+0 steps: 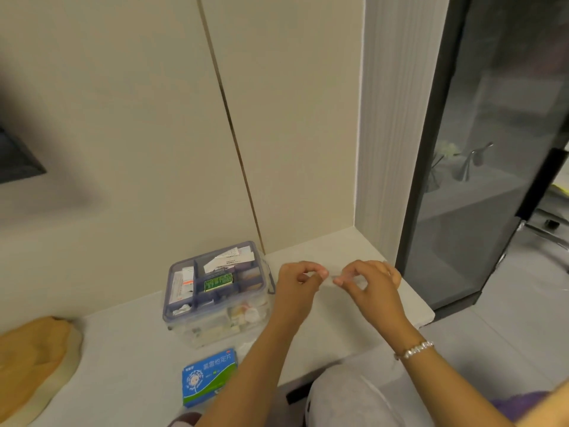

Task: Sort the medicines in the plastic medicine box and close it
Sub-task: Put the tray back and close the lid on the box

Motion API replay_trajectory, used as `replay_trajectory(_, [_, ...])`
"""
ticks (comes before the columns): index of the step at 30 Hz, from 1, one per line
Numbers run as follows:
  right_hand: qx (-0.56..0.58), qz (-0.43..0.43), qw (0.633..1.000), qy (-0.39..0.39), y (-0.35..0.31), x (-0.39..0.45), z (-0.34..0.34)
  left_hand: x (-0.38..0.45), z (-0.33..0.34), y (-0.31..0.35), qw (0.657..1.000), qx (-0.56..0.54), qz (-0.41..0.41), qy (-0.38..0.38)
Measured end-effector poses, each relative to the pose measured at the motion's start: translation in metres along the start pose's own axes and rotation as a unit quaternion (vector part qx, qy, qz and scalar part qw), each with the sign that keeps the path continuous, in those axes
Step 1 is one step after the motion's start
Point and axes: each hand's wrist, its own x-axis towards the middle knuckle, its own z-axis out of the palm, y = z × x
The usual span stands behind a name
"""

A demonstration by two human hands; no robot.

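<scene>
Before the medicine box [215,298], a blue carton [210,376] reads "氯雷他定片".

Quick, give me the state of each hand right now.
Left hand: fingers curled, pinching something small and clear; what it is cannot be told.
Right hand: fingers curled, pinching the same clear thing from its other side.

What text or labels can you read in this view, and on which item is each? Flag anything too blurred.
"氯雷他定片": large white characters on the blue medicine carton lying in front of the plastic medicine box.
Carton's smaller print and logo text: too small to read.
Green pack in the box's top tray: print blurred, unreadable.
White leaflets and packets in the tray: print too small to read.
</scene>
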Motion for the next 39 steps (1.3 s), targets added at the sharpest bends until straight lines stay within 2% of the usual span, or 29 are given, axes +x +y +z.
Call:
replay_trajectory(7, [0.106,0.061,0.993,0.007,-0.059,-0.01,-0.034,-0.026,-0.028,0.044,0.998,-0.059,-0.002,0.025])
replay_trajectory(12, [0.16,0.058,0.985,0.009,-0.1,-0.012,-0.052,-0.039,-0.053,0.058,0.996,-0.039,0.006,0.074])
replay_trajectory(18, [0.251,0.058,0.966,0.006,-0.141,-0.01,-0.065,-0.049,-0.091,0.043,0.984,0.001,-0.049,0.171])
replay_trajectory(21, [0.31,0.09,0.946,-0.017,-0.152,-0.007,-0.061,-0.053,-0.114,0.031,0.975,0.0,-0.077,0.207])
replay_trajectory(25, [0.379,0.138,0.914,-0.052,-0.152,-0.004,-0.041,-0.063,-0.142,0.015,0.965,-0.059,-0.087,0.241])
replay_trajectory(29, [0.449,0.213,0.865,-0.063,-0.143,0.005,-0.01,-0.067,-0.168,-0.006,0.957,-0.08,-0.157,0.232])
replay_trajectory(32, [0.484,0.254,0.833,-0.087,-0.133,0.012,0.01,-0.071,-0.187,-0.02,0.96,-0.066,-0.147,0.227])
replay_trajectory(35, [0.487,0.248,0.834,-0.081,-0.121,0.018,0.034,-0.069,-0.198,-0.032,0.951,-0.086,-0.138,0.264])
replay_trajectory(39, [0.442,0.223,0.864,-0.096,-0.114,0.023,0.064,-0.059,-0.209,-0.043,0.925,-0.109,-0.151,0.331])
